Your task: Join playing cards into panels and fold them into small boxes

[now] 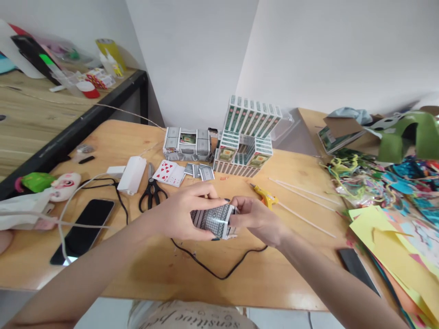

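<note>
Between my hands, above the table's middle, is a boxy piece of folded playing cards (214, 218), its grey patterned backs facing up. My left hand (185, 210) is closed round its left part, thumb along the near edge. The fingers of my right hand (255, 218) pinch its right end, where a white edge shows; its inside is hidden. Just beyond lie a few small folded cards (200, 172) and a stack of playing cards (169, 172) with a seven of hearts on top. Right of my right hand lies a yellow glue gun (265, 195).
Behind stand a structure of grey-backed cards (187, 148) and stacked green-and-white card boxes (252, 119). Black scissors (152, 192), a white power adapter (132, 175) and a phone (85, 228) lie left. A black cable (219, 276) crosses in front. Glue sticks (305, 194) and yellow paper (380, 237) lie right.
</note>
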A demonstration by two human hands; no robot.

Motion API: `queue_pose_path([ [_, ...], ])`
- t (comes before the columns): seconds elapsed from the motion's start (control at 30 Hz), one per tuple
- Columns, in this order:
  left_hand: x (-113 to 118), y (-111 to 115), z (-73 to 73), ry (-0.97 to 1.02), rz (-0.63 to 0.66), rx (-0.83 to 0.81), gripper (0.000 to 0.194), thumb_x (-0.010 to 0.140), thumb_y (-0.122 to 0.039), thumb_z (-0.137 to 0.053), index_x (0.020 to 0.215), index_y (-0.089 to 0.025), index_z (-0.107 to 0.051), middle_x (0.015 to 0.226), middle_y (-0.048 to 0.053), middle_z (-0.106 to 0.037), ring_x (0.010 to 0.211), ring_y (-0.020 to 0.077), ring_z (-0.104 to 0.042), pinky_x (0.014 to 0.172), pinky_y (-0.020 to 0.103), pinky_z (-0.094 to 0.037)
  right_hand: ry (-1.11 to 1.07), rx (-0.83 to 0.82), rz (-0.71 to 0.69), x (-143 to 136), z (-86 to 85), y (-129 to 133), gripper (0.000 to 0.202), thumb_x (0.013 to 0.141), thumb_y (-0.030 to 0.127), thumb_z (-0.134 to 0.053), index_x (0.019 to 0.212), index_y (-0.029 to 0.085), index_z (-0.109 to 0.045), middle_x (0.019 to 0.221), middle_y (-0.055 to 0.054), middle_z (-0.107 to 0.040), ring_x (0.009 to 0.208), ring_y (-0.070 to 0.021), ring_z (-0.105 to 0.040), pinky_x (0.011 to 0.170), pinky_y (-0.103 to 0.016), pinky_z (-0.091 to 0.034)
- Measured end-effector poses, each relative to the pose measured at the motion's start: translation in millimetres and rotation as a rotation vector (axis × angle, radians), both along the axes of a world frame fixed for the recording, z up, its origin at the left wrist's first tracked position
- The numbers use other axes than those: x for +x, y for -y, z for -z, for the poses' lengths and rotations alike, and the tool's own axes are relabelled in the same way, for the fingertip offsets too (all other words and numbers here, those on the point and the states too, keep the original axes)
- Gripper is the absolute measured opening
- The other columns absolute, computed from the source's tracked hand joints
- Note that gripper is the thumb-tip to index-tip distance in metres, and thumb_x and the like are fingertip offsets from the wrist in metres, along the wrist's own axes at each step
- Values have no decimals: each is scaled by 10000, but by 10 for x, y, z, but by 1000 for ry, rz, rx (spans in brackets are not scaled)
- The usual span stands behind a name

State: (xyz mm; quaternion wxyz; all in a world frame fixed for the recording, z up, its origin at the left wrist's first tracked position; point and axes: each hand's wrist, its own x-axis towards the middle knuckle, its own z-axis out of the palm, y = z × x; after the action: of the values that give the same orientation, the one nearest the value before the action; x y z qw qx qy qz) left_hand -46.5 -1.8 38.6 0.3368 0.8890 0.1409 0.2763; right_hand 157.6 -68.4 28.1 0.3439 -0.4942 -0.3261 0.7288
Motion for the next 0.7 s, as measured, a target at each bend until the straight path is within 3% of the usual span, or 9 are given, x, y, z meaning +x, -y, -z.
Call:
queue_pose_path([
  [0.2, 31, 20, 46, 39, 4, 32, 453, 654, -193, -717, 1102, -186, -655, 912, 48, -630, 799, 168, -584, 714, 304, -489, 84, 45, 23, -13, 0, 56, 379, 546, 277, -854, 670, 181, -508, 574, 75, -524, 518, -67, -446, 530, -207, -383],
  [0.5, 32, 45, 87, 13, -15, 12, 483, 667, -221, -725, 1143, -211, -642, 922, 43, -621, 836, 180, -583, 756, 314, -493, 175, 164, -72, -25, -15, 52, 277, 599, 311, -809, 717, 174, -598, 630, 45, -521, 608, -100, -456, 584, -227, -410],
  [0.7, -10, 104, -7, -256, -80, 44, 732, 588, -524, -807, 1217, -224, -584, 1052, 73, -617, 986, 263, -571, 875, 411, -468, 54, 180, -56, -72, 82, 48, 254, 592, 302, -812, 716, 164, -639, 634, 35, -576, 581, -97, -495, 568, -226, -441],
])
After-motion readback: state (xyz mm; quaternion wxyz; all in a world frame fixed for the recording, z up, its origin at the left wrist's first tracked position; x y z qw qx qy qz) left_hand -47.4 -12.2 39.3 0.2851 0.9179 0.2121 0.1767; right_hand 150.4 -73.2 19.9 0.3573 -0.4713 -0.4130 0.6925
